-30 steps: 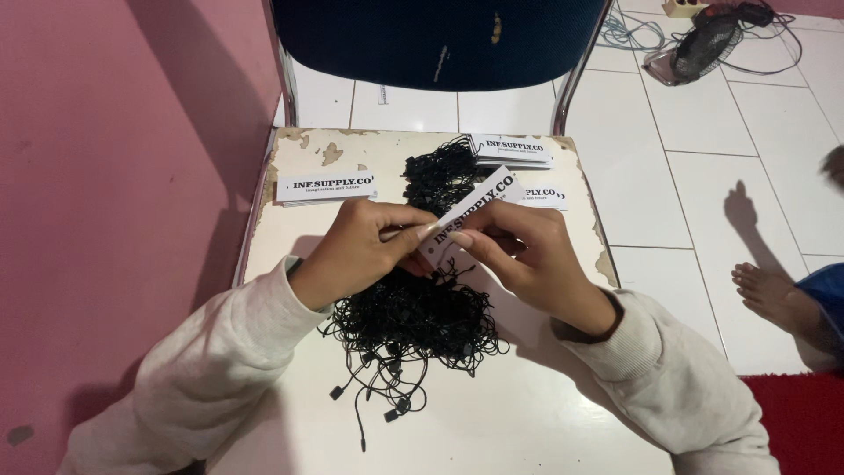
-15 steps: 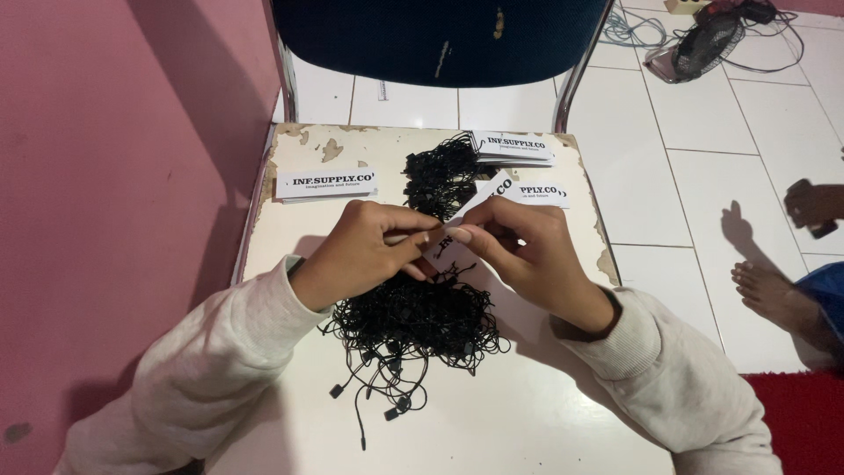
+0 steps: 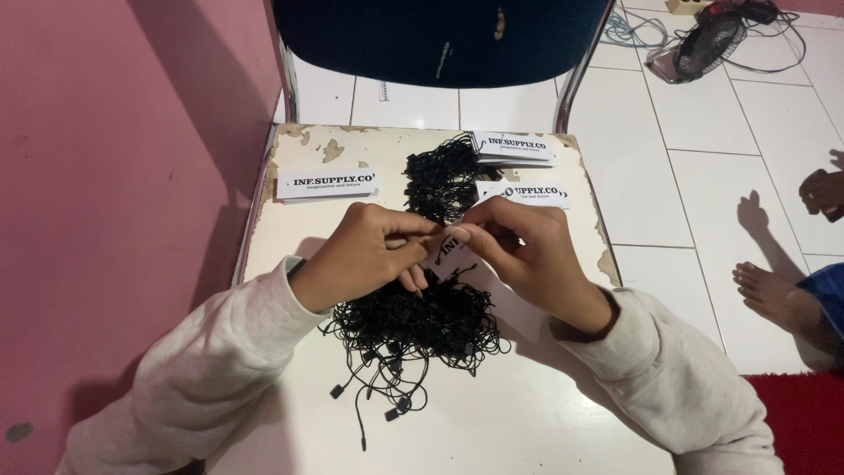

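Note:
My left hand (image 3: 369, 255) and my right hand (image 3: 523, 251) meet over a white table (image 3: 527, 413). Together they pinch a small white paper tag (image 3: 447, 251) with black print, mostly hidden between the fingers, and a thin black string. Right below the hands lies a tangled pile of black tag strings (image 3: 413, 321), with a few loose ends trailing toward me. A second bundle of black strings (image 3: 444, 176) lies just beyond the hands.
White printed tags lie in stacks on the table: one at the left (image 3: 327, 185), one at the far right (image 3: 514, 148), one beside my right hand (image 3: 527, 192). A dark blue chair (image 3: 440, 40) stands behind. Another person's foot (image 3: 774, 295) and hand (image 3: 822, 189) show at right.
The tag, held up and tilted a second ago, has come down and is now nearly covered by my fingers. Both hands have drawn closer together.

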